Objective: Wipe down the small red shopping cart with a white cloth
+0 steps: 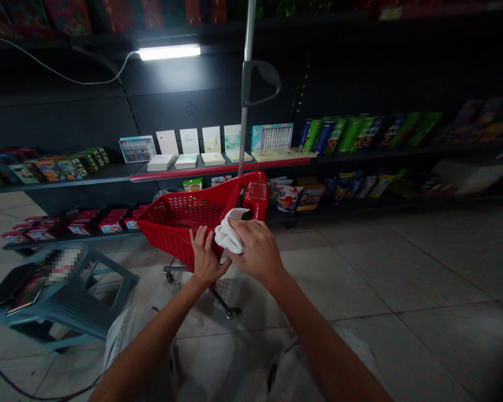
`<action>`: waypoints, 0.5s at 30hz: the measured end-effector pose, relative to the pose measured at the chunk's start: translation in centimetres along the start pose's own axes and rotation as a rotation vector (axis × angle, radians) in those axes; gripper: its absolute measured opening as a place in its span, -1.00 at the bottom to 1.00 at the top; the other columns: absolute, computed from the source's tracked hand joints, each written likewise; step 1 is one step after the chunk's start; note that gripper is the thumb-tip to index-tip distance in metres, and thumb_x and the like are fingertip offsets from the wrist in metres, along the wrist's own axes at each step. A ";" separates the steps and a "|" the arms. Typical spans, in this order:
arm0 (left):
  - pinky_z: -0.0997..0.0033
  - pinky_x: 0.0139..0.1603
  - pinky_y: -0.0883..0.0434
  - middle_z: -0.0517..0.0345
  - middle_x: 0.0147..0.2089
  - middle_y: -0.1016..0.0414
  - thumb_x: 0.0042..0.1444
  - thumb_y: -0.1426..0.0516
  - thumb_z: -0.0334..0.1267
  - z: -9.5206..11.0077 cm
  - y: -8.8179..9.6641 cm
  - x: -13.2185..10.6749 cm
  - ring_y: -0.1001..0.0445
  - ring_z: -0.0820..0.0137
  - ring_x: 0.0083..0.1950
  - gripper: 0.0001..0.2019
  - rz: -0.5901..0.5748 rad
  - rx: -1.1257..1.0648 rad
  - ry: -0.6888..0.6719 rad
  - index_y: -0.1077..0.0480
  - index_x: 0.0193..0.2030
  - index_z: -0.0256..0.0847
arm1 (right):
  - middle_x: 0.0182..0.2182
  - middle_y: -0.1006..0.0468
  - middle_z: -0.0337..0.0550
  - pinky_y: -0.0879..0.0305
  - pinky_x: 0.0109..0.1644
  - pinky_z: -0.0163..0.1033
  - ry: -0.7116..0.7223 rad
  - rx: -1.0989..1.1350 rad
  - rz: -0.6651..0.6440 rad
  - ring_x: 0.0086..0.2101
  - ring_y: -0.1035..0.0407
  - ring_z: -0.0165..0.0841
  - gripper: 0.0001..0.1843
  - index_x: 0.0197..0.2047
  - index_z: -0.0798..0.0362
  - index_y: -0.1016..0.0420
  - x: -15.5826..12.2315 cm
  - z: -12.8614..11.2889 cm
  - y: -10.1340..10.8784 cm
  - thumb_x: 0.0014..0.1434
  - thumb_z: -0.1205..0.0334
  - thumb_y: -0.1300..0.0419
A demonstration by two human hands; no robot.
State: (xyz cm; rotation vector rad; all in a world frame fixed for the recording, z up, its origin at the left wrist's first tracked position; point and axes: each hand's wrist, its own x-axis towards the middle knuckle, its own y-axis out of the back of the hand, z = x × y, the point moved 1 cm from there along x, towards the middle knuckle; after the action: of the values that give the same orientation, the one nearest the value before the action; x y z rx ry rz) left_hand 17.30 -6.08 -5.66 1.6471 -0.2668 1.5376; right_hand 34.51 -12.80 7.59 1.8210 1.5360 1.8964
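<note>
Two hands are busy at a red basket on wheels, just past the middle of the view toward 12 o'clock. Fingers of the left hand lie together, flat on the basket's near wall. The right hand is at 3 o'clock from it, fingers closed around a white cloth pressed to the rim by the handle post. The wiping looks partly done, and I cannot tell which parts are clean. No writing on the shelf boxes can be read.
</note>
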 end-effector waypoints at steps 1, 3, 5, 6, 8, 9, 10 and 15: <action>-0.54 0.49 0.16 -0.39 0.52 0.07 0.14 -0.27 0.00 -0.3 -0.1 -0.1 0.09 -0.18 0.58 -0.01 0.022 0.020 0.014 0.21 0.54 -0.19 | 0.00 -0.61 0.02 -0.27 0.13 0.02 0.024 0.031 -0.009 -0.02 -0.44 -0.06 -0.47 0.20 0.05 -0.43 0.0 -0.3 -0.1 0.17 0.16 -0.30; -0.54 0.49 0.14 -0.38 0.52 0.09 0.15 -0.28 -0.06 -1.1 -0.1 -0.3 0.13 -0.18 0.59 -0.04 0.057 0.050 0.029 0.19 0.53 -0.18 | 0.05 -0.59 0.02 -0.26 0.16 0.02 0.070 0.082 -0.023 0.02 -0.43 -0.06 -0.46 0.21 0.04 -0.43 0.0 -0.9 -0.3 0.17 0.17 -0.31; -0.51 0.50 0.10 -0.38 0.52 0.10 0.15 -0.29 -0.08 -1.7 0.3 -0.3 0.13 -0.16 0.59 -0.04 0.077 0.051 0.043 0.20 0.53 -0.17 | 0.10 -0.57 0.03 -0.25 0.20 0.03 0.103 0.113 -0.022 0.07 -0.41 -0.07 -0.48 0.21 0.03 -0.44 0.0 -1.2 -0.5 0.18 0.17 -0.31; -0.49 0.50 0.08 -0.38 0.52 0.10 0.14 -0.29 -0.09 -2.0 0.5 -0.3 0.12 -0.16 0.59 -0.03 0.078 0.041 0.052 0.20 0.53 -0.17 | 0.12 -0.56 0.02 -0.24 0.22 0.03 0.113 0.122 -0.018 0.08 -0.40 -0.07 -0.49 0.20 0.03 -0.45 0.1 -1.2 -0.5 0.19 0.17 -0.31; -0.48 0.51 0.07 -0.36 0.51 0.06 0.14 -0.30 -0.11 -2.3 0.9 -0.2 0.11 -0.14 0.59 -0.03 0.057 0.008 0.063 0.21 0.53 -0.17 | 0.13 -0.56 0.00 -0.21 0.27 0.03 0.124 0.138 -0.005 0.10 -0.40 -0.10 -0.51 0.18 0.00 -0.47 0.2 -1.1 -0.5 0.18 0.17 -0.32; -0.48 0.51 0.08 -0.35 0.51 0.03 0.14 -0.30 -0.13 -2.3 1.1 -0.1 0.12 -0.14 0.60 -0.04 0.043 -0.008 0.066 0.19 0.52 -0.16 | 0.12 -0.56 -0.01 -0.17 0.31 0.04 0.128 0.147 0.003 0.10 -0.41 -0.12 -0.52 0.17 -0.01 -0.47 0.3 -0.9 -0.5 0.18 0.17 -0.32; -0.49 0.51 0.08 -0.33 0.50 0.01 0.14 -0.29 -0.14 -2.4 1.2 -0.1 0.14 -0.14 0.60 -0.05 0.033 -0.023 0.070 0.18 0.52 -0.15 | 0.12 -0.57 -0.03 -0.13 0.35 0.06 0.133 0.156 0.008 0.10 -0.42 -0.13 -0.53 0.16 -0.02 -0.48 0.4 -0.7 -0.4 0.18 0.17 -0.32; -0.49 0.51 0.09 -0.29 0.50 -0.02 0.11 -0.31 -0.22 -2.6 1.6 -0.4 0.20 -0.12 0.62 -0.08 0.047 -0.064 0.125 0.13 0.50 -0.12 | 0.04 -0.61 -0.10 0.03 0.47 0.13 0.151 0.211 0.074 0.10 -0.42 -0.15 -0.53 0.16 -0.05 -0.48 0.5 0.4 0.5 0.17 0.12 -0.24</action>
State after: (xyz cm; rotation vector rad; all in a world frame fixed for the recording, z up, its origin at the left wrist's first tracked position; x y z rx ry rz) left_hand 14.30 -5.44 -5.62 1.4986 -0.2862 1.6433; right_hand 34.96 -12.42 8.17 1.8781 1.8051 2.0152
